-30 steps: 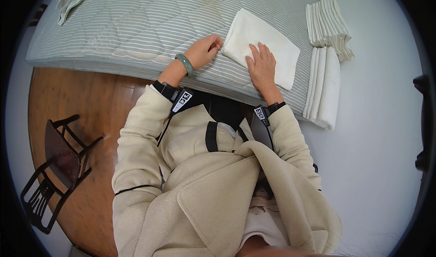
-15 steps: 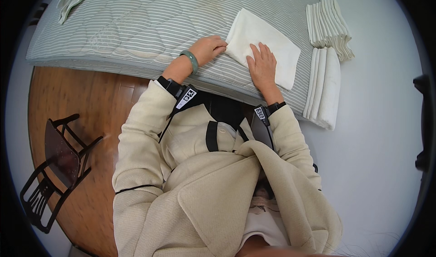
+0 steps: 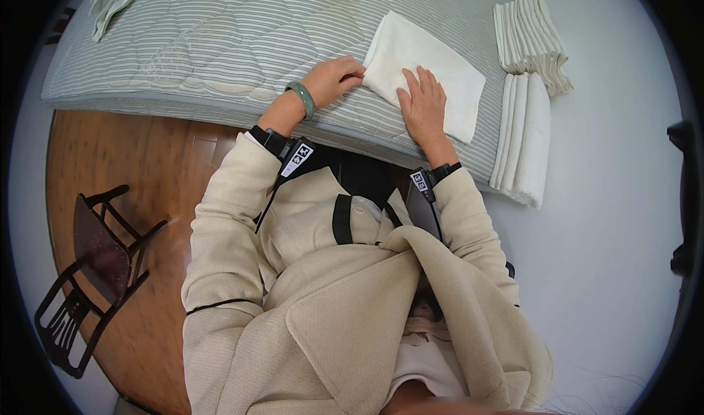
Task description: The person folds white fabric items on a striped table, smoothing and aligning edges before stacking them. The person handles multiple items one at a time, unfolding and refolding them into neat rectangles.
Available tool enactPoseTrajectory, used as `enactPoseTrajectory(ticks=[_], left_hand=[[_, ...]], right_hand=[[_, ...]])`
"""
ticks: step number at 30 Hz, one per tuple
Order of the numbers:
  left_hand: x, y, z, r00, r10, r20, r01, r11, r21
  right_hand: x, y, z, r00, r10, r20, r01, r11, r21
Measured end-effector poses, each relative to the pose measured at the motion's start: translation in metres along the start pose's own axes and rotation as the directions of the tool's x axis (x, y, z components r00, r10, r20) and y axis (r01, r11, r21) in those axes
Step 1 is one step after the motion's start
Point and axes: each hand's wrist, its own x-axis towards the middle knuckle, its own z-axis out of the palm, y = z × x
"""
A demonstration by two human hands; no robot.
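Striped grey-green quilting covers the bed (image 3: 220, 41), which stands over a wooden floor (image 3: 147, 166) with a dark chair (image 3: 88, 268) on it. On the quilt near the bed's near edge lies a folded white towel (image 3: 433, 67). The left hand (image 3: 334, 80), a green bangle (image 3: 301, 98) on its wrist, curls its fingers against the towel's left corner. The right hand (image 3: 423, 105) lies flat and open on the towel's near side, fingers spread. Past the bed's right edge sit two stacks of folded white towels (image 3: 524, 92).
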Motion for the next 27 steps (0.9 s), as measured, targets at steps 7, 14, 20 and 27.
enactPoseTrajectory(ticks=[7, 14, 20, 27], left_hand=[[0.002, 0.003, -0.002, 0.996, -0.04, 0.08, 0.035, 0.998, 0.055], [0.0, 0.0, -0.001, 0.996, -0.035, 0.085, 0.038, 0.999, -0.036], [0.0, -0.003, -0.004, 0.973, -0.135, 0.188, 0.194, 0.919, -0.344], [0.001, 0.013, -0.003, 0.967, -0.235, 0.098, 0.253, 0.933, -0.257]], right_hand=[[0.001, -0.001, 0.0, 1.0, -0.003, -0.008, 0.003, 1.0, 0.001], [0.001, -0.001, 0.0, 1.0, 0.006, -0.009, -0.006, 1.0, 0.009], [0.0, -0.001, -0.001, 0.999, -0.007, -0.033, 0.007, 1.0, 0.016], [0.0, -0.002, -0.002, 0.999, 0.003, -0.036, -0.003, 1.0, 0.013]])
